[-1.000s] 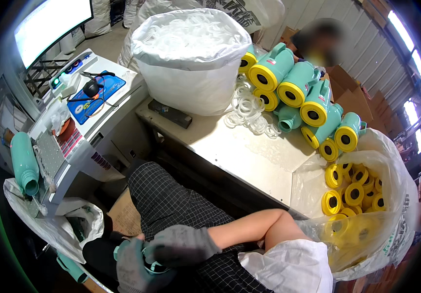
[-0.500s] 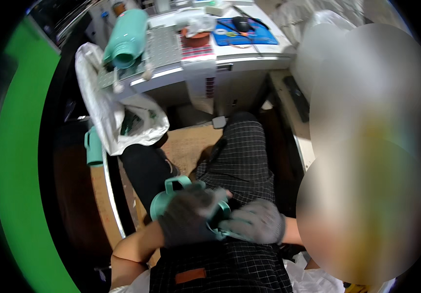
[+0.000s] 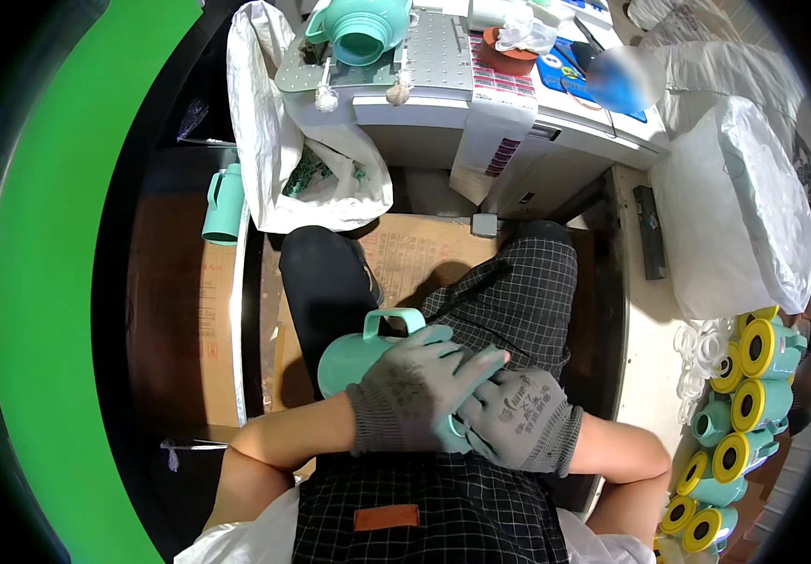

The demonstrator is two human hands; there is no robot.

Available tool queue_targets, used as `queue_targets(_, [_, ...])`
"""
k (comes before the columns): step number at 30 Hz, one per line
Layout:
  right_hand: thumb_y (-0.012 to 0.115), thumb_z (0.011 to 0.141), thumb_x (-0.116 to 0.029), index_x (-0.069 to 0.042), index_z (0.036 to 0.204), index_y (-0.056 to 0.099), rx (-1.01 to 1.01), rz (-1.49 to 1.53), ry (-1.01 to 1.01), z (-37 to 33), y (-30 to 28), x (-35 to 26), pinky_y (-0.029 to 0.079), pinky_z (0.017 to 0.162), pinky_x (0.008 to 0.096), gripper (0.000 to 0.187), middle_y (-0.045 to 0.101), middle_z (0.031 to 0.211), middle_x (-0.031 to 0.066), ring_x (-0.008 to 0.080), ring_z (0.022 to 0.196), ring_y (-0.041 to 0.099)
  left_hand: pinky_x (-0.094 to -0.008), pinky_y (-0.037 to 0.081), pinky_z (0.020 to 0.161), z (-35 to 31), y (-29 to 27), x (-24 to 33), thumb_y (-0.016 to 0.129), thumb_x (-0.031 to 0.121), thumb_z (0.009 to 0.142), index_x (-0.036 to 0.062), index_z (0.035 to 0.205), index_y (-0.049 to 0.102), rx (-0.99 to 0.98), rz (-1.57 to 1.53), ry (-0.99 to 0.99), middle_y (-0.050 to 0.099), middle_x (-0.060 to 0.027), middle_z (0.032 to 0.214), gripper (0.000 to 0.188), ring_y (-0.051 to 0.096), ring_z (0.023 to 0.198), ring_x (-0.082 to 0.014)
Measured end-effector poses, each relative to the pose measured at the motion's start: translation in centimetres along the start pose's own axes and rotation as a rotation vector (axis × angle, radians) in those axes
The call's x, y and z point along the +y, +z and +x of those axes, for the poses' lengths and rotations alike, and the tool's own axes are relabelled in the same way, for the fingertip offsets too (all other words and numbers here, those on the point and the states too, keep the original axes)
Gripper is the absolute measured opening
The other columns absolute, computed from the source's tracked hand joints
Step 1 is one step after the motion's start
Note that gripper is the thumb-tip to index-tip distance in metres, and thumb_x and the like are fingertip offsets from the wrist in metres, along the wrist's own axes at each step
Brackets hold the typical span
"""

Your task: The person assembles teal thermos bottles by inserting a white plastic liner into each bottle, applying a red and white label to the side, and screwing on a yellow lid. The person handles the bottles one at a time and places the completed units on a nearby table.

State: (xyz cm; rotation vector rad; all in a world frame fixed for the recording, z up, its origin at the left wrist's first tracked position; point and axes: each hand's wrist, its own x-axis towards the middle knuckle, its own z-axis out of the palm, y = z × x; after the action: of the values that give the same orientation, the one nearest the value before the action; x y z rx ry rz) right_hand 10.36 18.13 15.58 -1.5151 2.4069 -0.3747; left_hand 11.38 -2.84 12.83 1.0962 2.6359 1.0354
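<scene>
A turquoise jug casing with a loop handle lies sideways across my lap, its mouth end toward my right. Over its body is my left hand, in a grey work glove, fingers wrapped round it. My right hand, gloved alike, is closed at the mouth end, its fingertips curled on the rim. The two hands touch and hide most of that end. Whether something small is pinched between the right fingers cannot be seen.
Ahead stands a white table with a perforated metal plate, another turquoise jug and a label strip. A white sack hangs at the left front. At right, several yellow-rimmed jugs lie stacked beside white rings and a bag.
My view has turned right, bringing the stacked jugs into sight. The left hand has slid toward the mouth end, against the right. Both hands stay on the jug casing.
</scene>
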Motion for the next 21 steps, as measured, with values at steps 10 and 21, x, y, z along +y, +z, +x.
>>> queue_targets(10, [0.074,0.086,-0.024,-0.013,0.103,0.07,0.234,0.231,-0.087,-0.8,0.9,0.6,0.056,0.062,0.0362,0.021,0.065,0.091,0.0024,0.0219,0.073,0.068,-0.05,0.053,0.101,-0.4,-1.1,-0.3,0.092,0.049,0.064,0.0038,0.135,0.06,0.019,-0.066,0.017,0.072,-0.0136,0.116,0.09,0.073,0.103,-0.0318])
queue_targets(21, [0.065,0.097,-0.022,-0.002,0.108,0.062,1.499,0.412,0.206,1.6,3.0,3.8,0.051,0.065,0.0319,0.022,0.064,0.09,0.0122,0.0227,0.076,0.063,-0.0555,0.04,0.119,-6.4,-2.7,-0.6,0.084,0.05,0.077,0.0162,0.143,0.057,0.033,-0.137,0.057,0.067,-0.0087,0.128,0.079,0.065,0.122,-0.026])
